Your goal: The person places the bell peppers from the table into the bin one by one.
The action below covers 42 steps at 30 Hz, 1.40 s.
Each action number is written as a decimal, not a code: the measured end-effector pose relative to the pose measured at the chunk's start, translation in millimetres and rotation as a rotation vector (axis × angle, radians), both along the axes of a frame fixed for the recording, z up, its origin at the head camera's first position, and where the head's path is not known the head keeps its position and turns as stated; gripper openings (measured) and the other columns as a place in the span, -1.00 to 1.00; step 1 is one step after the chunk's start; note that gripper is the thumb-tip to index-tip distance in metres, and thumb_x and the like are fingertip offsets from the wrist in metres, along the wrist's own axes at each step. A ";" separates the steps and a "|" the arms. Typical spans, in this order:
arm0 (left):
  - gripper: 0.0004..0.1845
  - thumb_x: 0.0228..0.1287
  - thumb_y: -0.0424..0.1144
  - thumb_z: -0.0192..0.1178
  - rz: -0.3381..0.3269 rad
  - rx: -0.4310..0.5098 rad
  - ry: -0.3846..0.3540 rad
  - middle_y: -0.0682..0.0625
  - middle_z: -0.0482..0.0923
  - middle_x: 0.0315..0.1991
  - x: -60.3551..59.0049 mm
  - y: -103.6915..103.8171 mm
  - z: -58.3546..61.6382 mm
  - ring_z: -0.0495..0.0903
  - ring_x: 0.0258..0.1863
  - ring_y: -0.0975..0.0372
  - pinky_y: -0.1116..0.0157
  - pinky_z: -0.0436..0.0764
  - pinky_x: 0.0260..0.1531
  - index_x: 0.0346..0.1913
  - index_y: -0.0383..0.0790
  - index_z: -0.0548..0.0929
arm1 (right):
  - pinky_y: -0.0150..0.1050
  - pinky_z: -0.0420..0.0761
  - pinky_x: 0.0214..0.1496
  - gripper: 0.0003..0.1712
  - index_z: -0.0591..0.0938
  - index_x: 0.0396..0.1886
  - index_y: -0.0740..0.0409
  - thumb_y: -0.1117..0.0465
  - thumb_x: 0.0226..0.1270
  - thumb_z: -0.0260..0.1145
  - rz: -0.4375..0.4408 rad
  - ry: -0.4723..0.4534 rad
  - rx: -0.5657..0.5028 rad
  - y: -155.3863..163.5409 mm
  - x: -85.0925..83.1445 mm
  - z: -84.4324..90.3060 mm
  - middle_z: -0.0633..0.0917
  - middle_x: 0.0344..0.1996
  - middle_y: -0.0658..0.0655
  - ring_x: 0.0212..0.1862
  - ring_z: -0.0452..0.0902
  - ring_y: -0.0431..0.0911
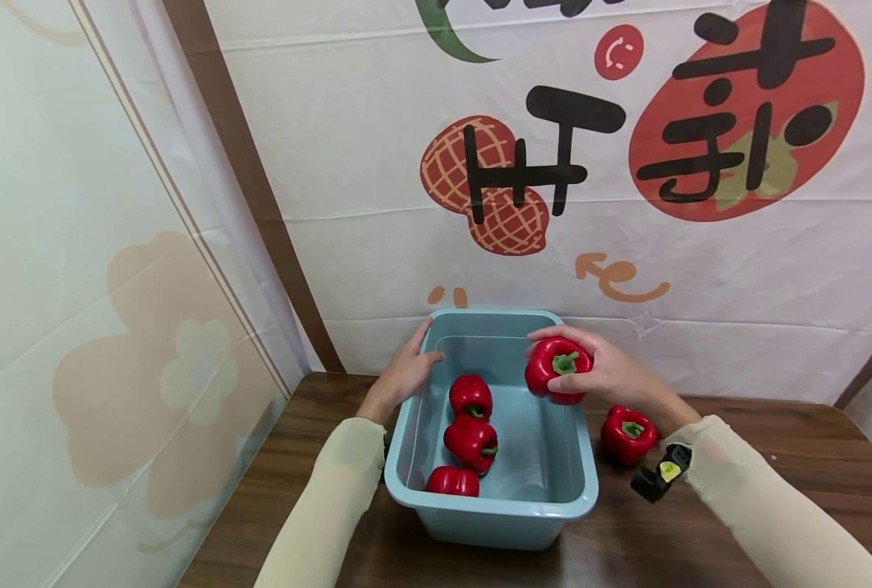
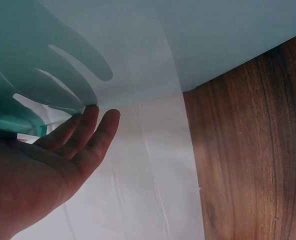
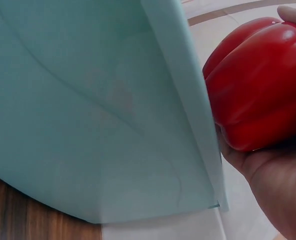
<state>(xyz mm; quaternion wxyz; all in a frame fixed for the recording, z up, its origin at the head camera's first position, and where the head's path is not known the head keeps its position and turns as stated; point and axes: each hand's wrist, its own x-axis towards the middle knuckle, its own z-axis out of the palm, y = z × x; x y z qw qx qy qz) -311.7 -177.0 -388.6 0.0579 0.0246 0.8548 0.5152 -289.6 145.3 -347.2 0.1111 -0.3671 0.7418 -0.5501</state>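
Observation:
My right hand (image 1: 605, 371) grips a red bell pepper (image 1: 553, 359) with a green stem, above the far right rim of a light blue plastic basin (image 1: 509, 508). In the right wrist view the pepper (image 3: 263, 85) sits between thumb and fingers, close beside the basin's rim (image 3: 188, 85). At the basin's left rim, my left hand (image 1: 405, 369) holds on with the thumb over the inner side. Its fingers (image 2: 105, 135) lie along the outer wall in the left wrist view. Several red bell peppers (image 1: 469, 441) rest along the left side inside the basin.
Another red bell pepper (image 1: 627, 435) stands on the brown wooden table (image 1: 745, 498), right of the basin and under my right forearm. A printed white cloth (image 1: 377, 180) hangs close behind the basin, and a second cloth panel (image 1: 76, 327) covers the left side.

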 end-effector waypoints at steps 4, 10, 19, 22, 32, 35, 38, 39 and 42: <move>-0.26 0.45 -0.06 -0.02 -0.002 0.002 0.001 -0.04 0.04 0.56 0.6 -0.3 0.2 0.25 0.40 -0.14 -0.34 0.36 0.18 0.58 0.28 -0.06 | -0.02 0.71 -0.09 -0.19 0.38 0.38 0.13 0.24 0.12 0.48 -0.002 -0.004 0.006 -6.6 0.2 -0.7 0.54 0.18 0.22 0.14 0.51 0.08; -0.27 0.45 -0.07 -0.02 -0.001 0.008 0.002 -0.04 0.04 0.56 1.5 0.0 1.2 0.25 0.40 -0.15 -0.35 0.36 0.17 0.58 0.28 -0.05 | -0.04 0.72 -0.10 -0.21 0.41 0.35 0.15 0.24 0.09 0.49 0.024 0.010 -0.010 -15.8 -2.9 -6.4 0.55 0.14 0.26 0.11 0.53 0.08; -0.26 0.45 -0.06 -0.03 -0.008 0.002 -0.005 -0.06 0.04 0.56 0.2 1.8 1.3 0.26 0.38 -0.15 -0.35 0.34 0.19 0.59 0.28 -0.06 | -0.06 0.72 -0.11 -0.18 0.43 0.35 0.11 0.23 0.05 0.52 0.008 0.014 -0.003 -22.1 -3.3 -12.1 0.54 0.16 0.31 0.14 0.49 0.17; -0.26 0.45 -0.08 -0.04 -0.019 0.002 0.005 -0.06 0.04 0.56 -1.2 1.7 0.6 0.26 0.38 -0.15 -0.35 0.33 0.19 0.59 0.26 -0.07 | -0.06 0.72 -0.12 -0.18 0.44 0.35 0.08 0.21 0.04 0.54 -0.007 0.010 0.012 -23.4 -4.2 -12.4 0.55 0.15 0.26 0.13 0.50 0.17; -0.25 0.45 -0.07 -0.03 -0.022 0.012 0.015 -0.03 0.02 0.57 0.1 -0.1 -0.7 0.24 0.41 -0.15 -0.35 0.33 0.19 0.59 0.25 -0.08 | -0.01 0.71 -0.08 -0.18 0.41 0.37 0.01 0.15 0.08 0.53 0.010 -0.060 0.070 -27.0 -9.2 -14.1 0.58 0.11 0.19 0.12 0.53 0.15; -0.25 0.44 -0.06 -0.02 -0.021 0.011 0.009 -0.04 0.03 0.56 0.0 -0.4 -0.4 0.25 0.40 -0.16 -0.35 0.35 0.18 0.59 0.26 -0.08 | 0.01 0.70 -0.08 -0.17 0.41 0.36 -0.04 0.15 0.06 0.53 0.012 -0.078 0.085 -28.2 -8.5 -13.3 0.58 0.11 0.16 0.13 0.52 0.15; -0.25 0.44 -0.06 -0.02 -0.019 0.009 0.006 -0.04 0.02 0.56 0.2 -0.3 -0.2 0.25 0.39 -0.17 -0.35 0.36 0.16 0.59 0.26 -0.08 | 0.01 0.70 -0.08 -0.17 0.41 0.35 -0.05 0.16 0.05 0.54 0.012 -0.091 0.094 -29.0 -7.2 -12.0 0.57 0.12 0.16 0.13 0.52 0.15; -0.25 0.44 -0.06 -0.02 -0.020 0.009 0.004 -0.04 0.02 0.57 0.3 -0.2 -0.1 0.24 0.40 -0.16 -0.34 0.36 0.17 0.59 0.26 -0.09 | 0.00 0.70 -0.08 -0.17 0.41 0.36 -0.04 0.16 0.05 0.54 0.012 -0.094 0.095 -29.1 -6.7 -11.5 0.57 0.12 0.16 0.13 0.52 0.15; -0.25 0.45 -0.06 -0.03 -0.021 0.006 0.004 -0.04 0.02 0.57 0.0 0.0 0.5 0.24 0.40 -0.16 -0.34 0.37 0.16 0.59 0.26 -0.09 | -0.01 0.70 -0.08 -0.15 0.41 0.36 -0.03 0.15 0.04 0.55 0.006 -0.100 0.100 -29.3 -5.4 -10.5 0.56 0.13 0.16 0.13 0.52 0.14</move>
